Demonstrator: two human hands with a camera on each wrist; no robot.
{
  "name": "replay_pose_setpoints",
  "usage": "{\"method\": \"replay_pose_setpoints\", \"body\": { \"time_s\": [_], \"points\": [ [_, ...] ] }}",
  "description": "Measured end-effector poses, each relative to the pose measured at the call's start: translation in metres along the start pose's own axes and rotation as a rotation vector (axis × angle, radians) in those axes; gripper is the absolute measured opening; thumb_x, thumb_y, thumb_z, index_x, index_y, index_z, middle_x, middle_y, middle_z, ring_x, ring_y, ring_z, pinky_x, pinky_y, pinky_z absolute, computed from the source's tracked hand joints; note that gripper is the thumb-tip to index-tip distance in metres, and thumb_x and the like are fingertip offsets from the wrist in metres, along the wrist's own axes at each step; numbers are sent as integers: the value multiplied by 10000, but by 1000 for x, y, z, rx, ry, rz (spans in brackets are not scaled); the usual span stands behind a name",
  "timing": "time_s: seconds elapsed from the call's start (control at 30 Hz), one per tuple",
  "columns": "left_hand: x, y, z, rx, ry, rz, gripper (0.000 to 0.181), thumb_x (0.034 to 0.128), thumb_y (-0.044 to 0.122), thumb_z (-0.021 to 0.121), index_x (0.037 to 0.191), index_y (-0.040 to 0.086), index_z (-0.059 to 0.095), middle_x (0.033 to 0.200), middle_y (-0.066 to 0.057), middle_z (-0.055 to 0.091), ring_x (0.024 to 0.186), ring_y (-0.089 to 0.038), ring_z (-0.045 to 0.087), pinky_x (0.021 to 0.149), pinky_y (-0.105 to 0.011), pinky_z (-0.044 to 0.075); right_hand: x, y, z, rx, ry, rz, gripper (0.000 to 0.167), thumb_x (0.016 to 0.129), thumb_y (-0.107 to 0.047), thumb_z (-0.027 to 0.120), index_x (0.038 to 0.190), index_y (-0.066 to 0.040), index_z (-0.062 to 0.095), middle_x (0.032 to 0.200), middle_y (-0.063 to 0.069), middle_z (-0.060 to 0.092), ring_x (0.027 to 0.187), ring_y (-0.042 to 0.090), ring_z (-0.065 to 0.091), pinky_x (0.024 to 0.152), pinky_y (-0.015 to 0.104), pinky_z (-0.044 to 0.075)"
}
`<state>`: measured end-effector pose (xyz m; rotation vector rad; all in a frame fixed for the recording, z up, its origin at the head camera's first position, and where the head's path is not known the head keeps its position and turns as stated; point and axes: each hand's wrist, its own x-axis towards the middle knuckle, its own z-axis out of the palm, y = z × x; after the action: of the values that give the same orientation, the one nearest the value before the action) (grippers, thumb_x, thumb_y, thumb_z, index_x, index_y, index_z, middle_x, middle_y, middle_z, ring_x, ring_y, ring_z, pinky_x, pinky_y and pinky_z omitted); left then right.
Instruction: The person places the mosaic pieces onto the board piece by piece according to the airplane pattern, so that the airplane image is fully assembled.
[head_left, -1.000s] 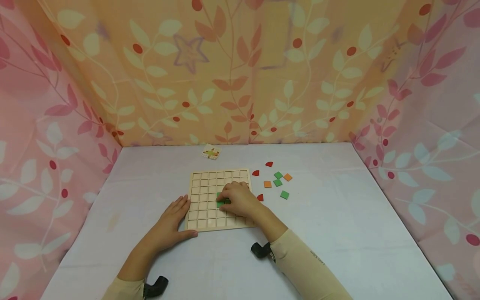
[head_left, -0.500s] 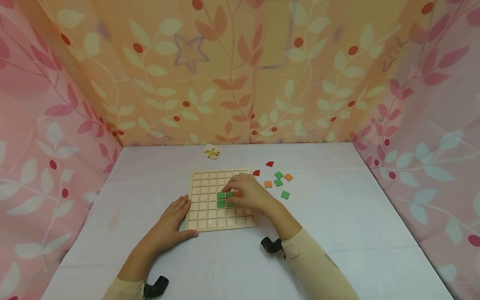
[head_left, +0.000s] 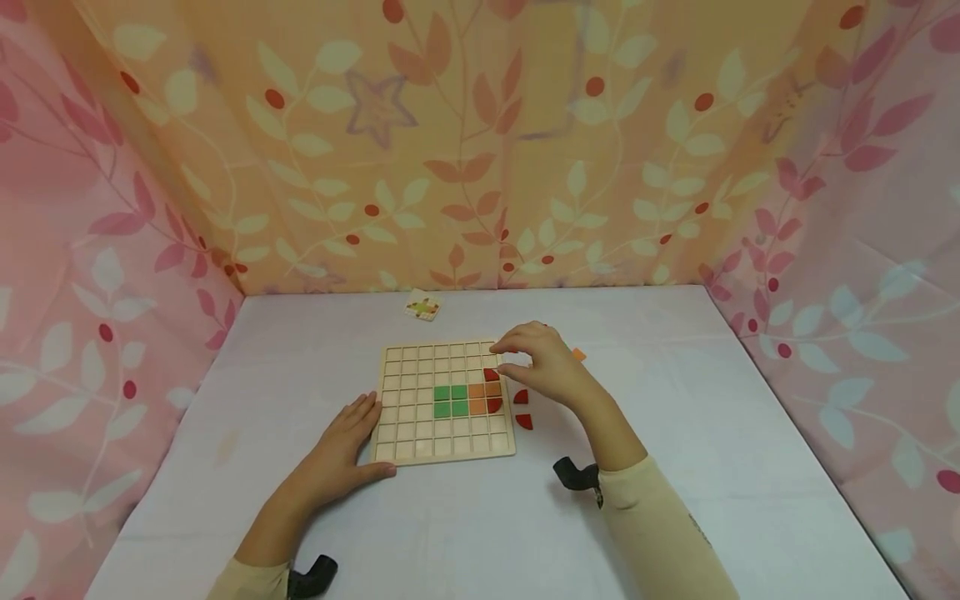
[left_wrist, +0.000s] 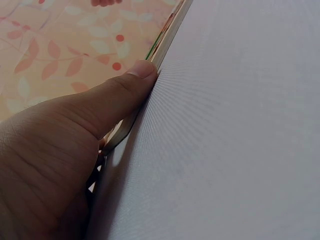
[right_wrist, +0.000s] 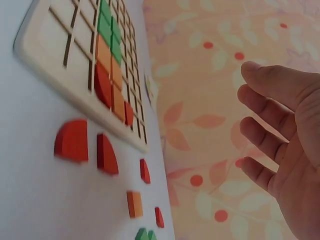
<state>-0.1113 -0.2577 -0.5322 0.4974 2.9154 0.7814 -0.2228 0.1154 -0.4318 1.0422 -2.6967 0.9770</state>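
My left hand (head_left: 337, 450) lies at the near left corner of a square wooden grid board (head_left: 405, 429), fingers against its left side. In the left wrist view its thumb (left_wrist: 120, 87) rests against the board's front edge. My right hand (head_left: 551, 362) hovers by the board's right edge, fingers apart and loosely bent. The right wrist view shows nothing between its fingers (right_wrist: 262, 130). Set in the grid are a block of green square tiles (head_left: 450, 401), orange square tiles (head_left: 477, 399) beside it, and red quarter-round pieces, one of them (head_left: 494, 406) at the right end.
Loose red quarter-round pieces (head_left: 524, 422) lie right of the board. An orange tile (head_left: 579, 355) shows past my right hand; green tiles (right_wrist: 143, 234) appear in the right wrist view. A small patterned card (head_left: 423, 305) lies behind the board on the white table (head_left: 450, 533).
My right hand has moved right from the board's middle to its right edge, its fingers spreading. The green, orange and red pieces in the grid now show. My left hand has stayed put.
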Motion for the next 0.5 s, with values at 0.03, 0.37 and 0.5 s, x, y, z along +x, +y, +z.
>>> {"method": "replay_pose_setpoints", "body": {
  "time_s": [0.03, 0.37, 0.5],
  "points": [
    [1, 0, 0, 0, -1, 1, 1169, 771, 670, 785, 1611, 31, 282, 1717, -111, 163, 1588, -339, 107, 1249, -585, 158, -2, 3, -2, 1, 9, 8, 273, 893, -184, 809, 1162, -180, 765, 1135, -47, 718, 1176, 193, 579, 1074, 504, 396],
    [2, -1, 0, 12, 3, -1, 1169, 771, 676, 781, 1607, 24, 289, 1712, -125, 173, 1587, -345, 114, 1259, -559, 150, -11, 46, -2, 24, 15, 183, 282, 905, -182, 797, 1184, -164, 762, 1149, -31, 727, 1154, 185, 557, 1023, 445, 486],
    [2, -1, 1, 6, 0, -3, 1180, 767, 692, 773, 1611, 29, 281, 1714, -124, 166, 1587, -347, 108, 1261, -558, 147, -14, 58, 0, 53, 23, 259, 303, 888, -193, 817, 1180, -136, 762, 1164, -40, 719, 1161, 218, 568, 1023, 483, 505]
  ]
}}
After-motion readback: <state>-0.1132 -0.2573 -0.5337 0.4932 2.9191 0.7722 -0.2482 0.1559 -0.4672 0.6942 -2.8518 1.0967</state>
